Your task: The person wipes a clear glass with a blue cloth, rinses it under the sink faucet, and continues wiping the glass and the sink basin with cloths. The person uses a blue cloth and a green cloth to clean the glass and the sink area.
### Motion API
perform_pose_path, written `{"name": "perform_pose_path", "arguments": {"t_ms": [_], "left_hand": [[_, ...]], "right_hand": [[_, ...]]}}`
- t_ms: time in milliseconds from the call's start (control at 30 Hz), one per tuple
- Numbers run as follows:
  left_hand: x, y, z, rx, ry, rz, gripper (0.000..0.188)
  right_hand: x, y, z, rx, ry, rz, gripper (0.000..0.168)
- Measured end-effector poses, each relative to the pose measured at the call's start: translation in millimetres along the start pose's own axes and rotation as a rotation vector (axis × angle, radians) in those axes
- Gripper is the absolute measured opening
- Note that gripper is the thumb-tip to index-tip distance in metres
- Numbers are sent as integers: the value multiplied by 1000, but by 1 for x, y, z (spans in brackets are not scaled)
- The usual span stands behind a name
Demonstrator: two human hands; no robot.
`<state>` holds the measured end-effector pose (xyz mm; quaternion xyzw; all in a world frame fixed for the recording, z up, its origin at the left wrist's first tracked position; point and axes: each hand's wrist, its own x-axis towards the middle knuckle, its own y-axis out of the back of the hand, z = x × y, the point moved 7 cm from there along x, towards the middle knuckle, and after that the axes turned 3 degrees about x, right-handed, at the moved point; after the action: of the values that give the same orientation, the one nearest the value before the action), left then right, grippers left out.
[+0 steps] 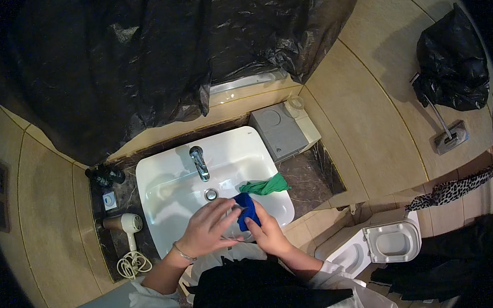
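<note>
Over the front of a white ceramic washbasin (157,214), my right hand (272,230) grips a blue cloth (247,215). The cloth is pressed to a clear glass vessel (231,232), whose curved rim shows low between my hands. My left hand (208,226) curves around the vessel's left side with its fingers spread. Much of the vessel is hidden by my fingers and the cloth. A green cloth (267,185) lies crumpled across the basin's right side, just beyond the blue one. Behind my left hand are the drain (210,194) and a chrome faucet (199,163).
Right of the basin stands a grey box (279,131) with a clear glass (296,102) behind it. A hair dryer (131,224) with coiled cord and dark bottles (104,175) occupy the left counter. Black plastic sheeting (160,53) hangs above. A toilet (391,242) is at right.
</note>
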<state>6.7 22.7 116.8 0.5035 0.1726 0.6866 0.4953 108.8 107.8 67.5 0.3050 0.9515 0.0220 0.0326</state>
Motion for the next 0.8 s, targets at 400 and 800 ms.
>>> {"name": "perform_pose_path", "arguments": {"t_ms": [400, 800], "left_hand": [[-7, -9, -11, -262, 124, 196, 72], [-28, -36, -38, -537, 760, 40, 54]], "right_hand": [[6, -13, 66, 704, -447, -3, 15], [29, 13, 44, -35, -101, 38, 11]]}}
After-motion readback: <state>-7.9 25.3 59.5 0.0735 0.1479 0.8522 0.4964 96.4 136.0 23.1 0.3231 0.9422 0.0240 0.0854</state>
